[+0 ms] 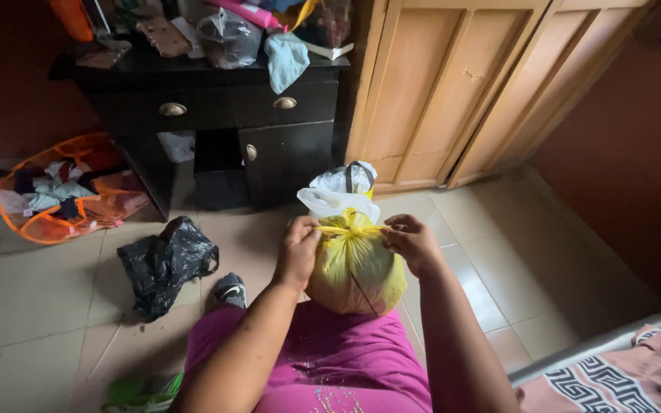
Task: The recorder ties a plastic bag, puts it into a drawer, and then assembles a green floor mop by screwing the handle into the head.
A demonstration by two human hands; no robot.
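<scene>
A full yellow plastic bag [355, 271] rests on my lap, against my pink shirt. Its neck is gathered into a knot at the top. My left hand [297, 251] grips one yellow handle end and presses against the bag's left side. My right hand [411, 239] pinches the other handle end on the right. Both ends are pulled taut away from the knot. A white plastic bag [340, 191] sits on the floor just behind the yellow one.
A crumpled black plastic bag [164, 261] lies on the tiled floor at left, beside a dark shoe [229, 291]. An orange mesh basket [66, 191] of clothes sits far left. A black cluttered dresser [216, 107] and wooden wardrobe doors [453, 84] stand ahead. A bed edge [613, 367] is at lower right.
</scene>
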